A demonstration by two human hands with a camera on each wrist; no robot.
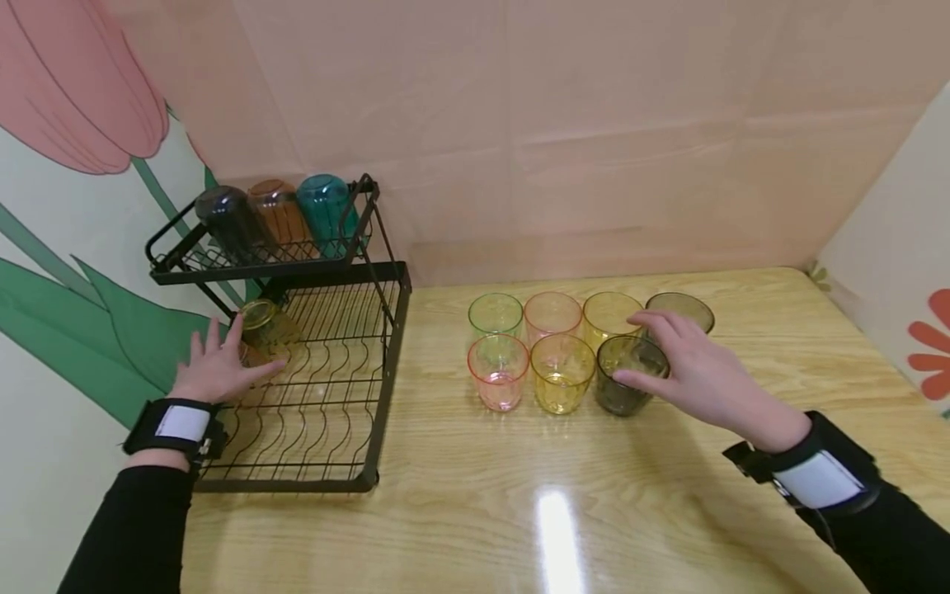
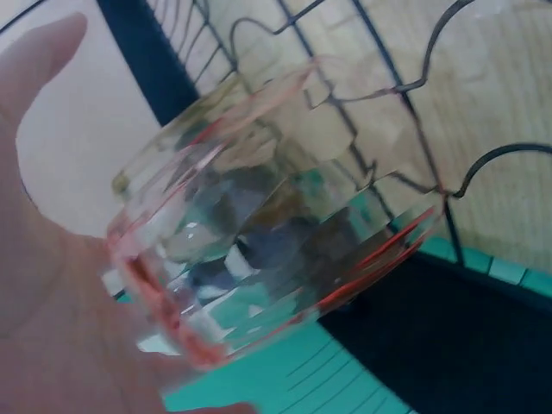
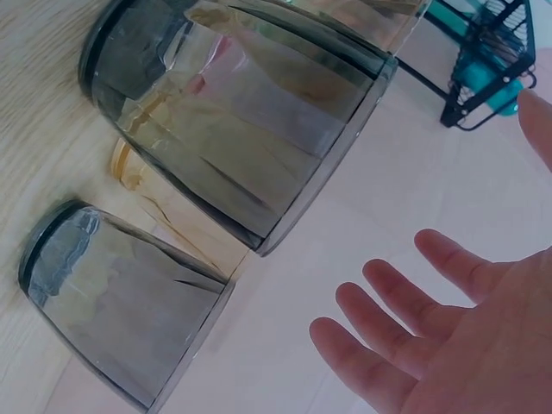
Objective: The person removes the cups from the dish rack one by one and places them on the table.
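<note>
My left hand (image 1: 211,371) spreads its fingers and thumb at the left side of the rack's lower tier. Beside it stand an upturned yellow-green glass (image 1: 270,326) and a pink-tinted glass (image 2: 259,250), the latter mostly hidden by the hand in the head view. Whether the palm touches the pink-tinted glass I cannot tell. On the right, my right hand (image 1: 686,363) is above and beside a dark grey glass (image 1: 631,379), thumb and fingers apart. In the right wrist view, the visible fingers (image 3: 388,315) are clear of that glass.
A black two-tier dish rack (image 1: 393,371) stands at left, its upper tier holding grey (image 1: 233,223), brown (image 1: 282,214) and teal (image 1: 326,210) upturned glasses. Upright green (image 1: 495,312), pink (image 1: 499,375), yellow (image 1: 562,379) and other glasses form two rows on the wooden table (image 1: 460,528).
</note>
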